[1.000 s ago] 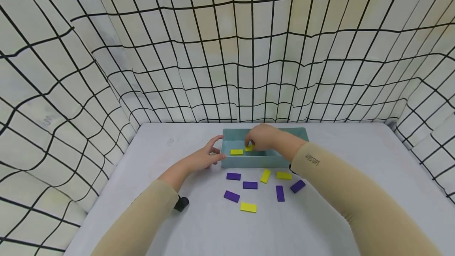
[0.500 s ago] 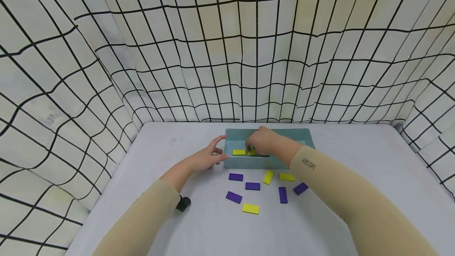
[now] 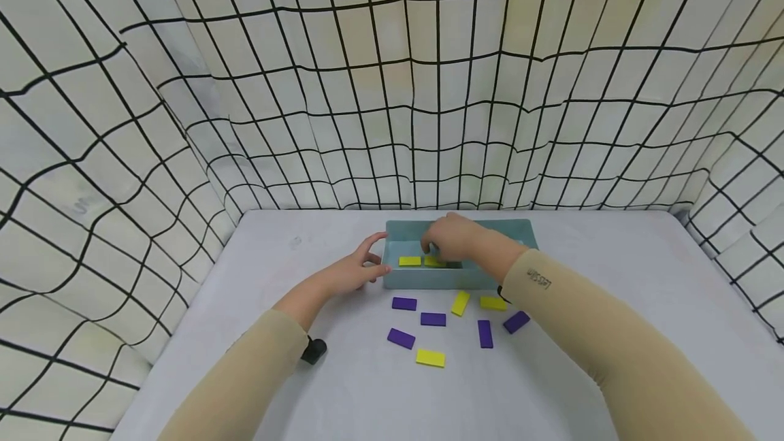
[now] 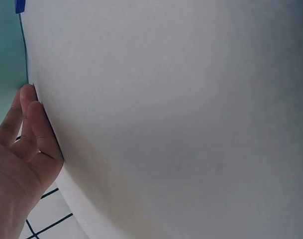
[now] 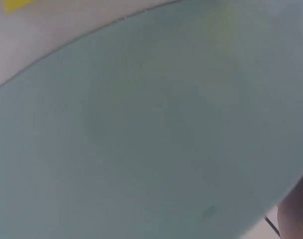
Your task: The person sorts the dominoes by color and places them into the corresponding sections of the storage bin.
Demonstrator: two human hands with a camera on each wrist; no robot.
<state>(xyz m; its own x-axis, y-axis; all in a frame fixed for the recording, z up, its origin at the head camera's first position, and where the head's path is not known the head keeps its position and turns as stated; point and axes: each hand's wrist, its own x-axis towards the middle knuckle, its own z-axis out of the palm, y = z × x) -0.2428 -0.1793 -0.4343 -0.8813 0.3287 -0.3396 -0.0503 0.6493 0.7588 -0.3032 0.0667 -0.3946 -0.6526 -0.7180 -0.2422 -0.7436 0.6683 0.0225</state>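
Observation:
A teal rectangular box (image 3: 429, 280) stands on the white table. In the head view, two flat yellow blocks, a left one (image 3: 410, 261) and a right one (image 3: 434, 261), lie side by side inside it, near its front wall. My right hand (image 3: 452, 237) reaches into the box just above the right block, fingers bent down, with nothing visible in them. At the box's left end, my left hand (image 3: 352, 271) has thumb and forefinger spread against the edge. The left wrist view shows those fingers (image 4: 39, 124) beside the teal wall. The right wrist view is mostly filled by the box wall (image 5: 151, 124).
In front of the box lie several purple blocks (image 3: 433, 319) and three yellow blocks (image 3: 431, 358) on the table (image 3: 343, 393). White walls with a black grid (image 3: 422, 114) rise behind and at the sides. A black device (image 3: 314, 350) sits at my left wrist.
My right hand has lowered a yellow block into the box beside the other one and let it go, its fingers now slightly above it. The left hand stays at the box's left end.

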